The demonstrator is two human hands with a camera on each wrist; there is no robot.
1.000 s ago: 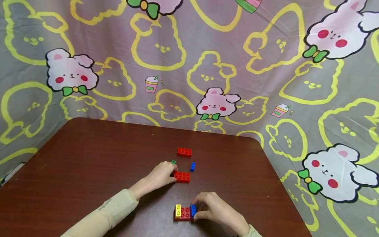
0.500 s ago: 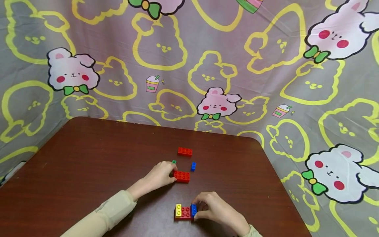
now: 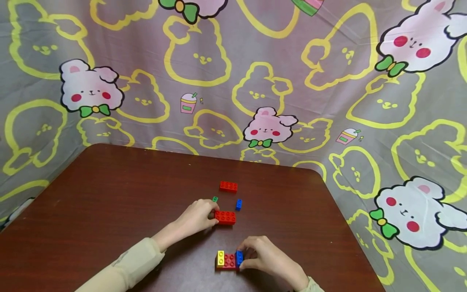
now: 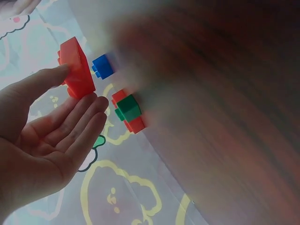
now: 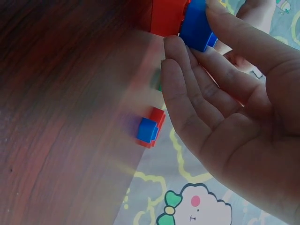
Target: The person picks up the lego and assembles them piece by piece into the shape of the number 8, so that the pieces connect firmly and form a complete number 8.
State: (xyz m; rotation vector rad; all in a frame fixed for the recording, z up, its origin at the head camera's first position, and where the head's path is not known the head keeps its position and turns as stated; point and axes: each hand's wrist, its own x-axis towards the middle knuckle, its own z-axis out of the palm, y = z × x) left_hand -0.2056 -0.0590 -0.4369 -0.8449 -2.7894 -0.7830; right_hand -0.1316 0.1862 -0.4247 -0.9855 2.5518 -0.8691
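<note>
My left hand (image 3: 197,215) pinches the left end of a red eight-stud brick (image 3: 226,217) lying on the table. In the left wrist view the thumb lies along the red brick (image 4: 77,70) with fingertips at its other side. Nearer to me is a small build: a red brick (image 3: 229,262) with a yellow two-stud brick (image 3: 220,258) on its left end and a blue two-stud brick (image 3: 239,258) on its right end. My right hand (image 3: 268,257) grips the build at the blue end. The right wrist view shows thumb and fingertips on the blue brick (image 5: 196,26).
Beyond my left hand, a small green brick (image 3: 215,199) shows partly behind the fingers. A loose blue two-stud brick (image 3: 238,204) and another red brick (image 3: 228,186) lie farther back on the dark wooden table (image 3: 146,178). A patterned cloth (image 3: 215,97) hangs behind the table.
</note>
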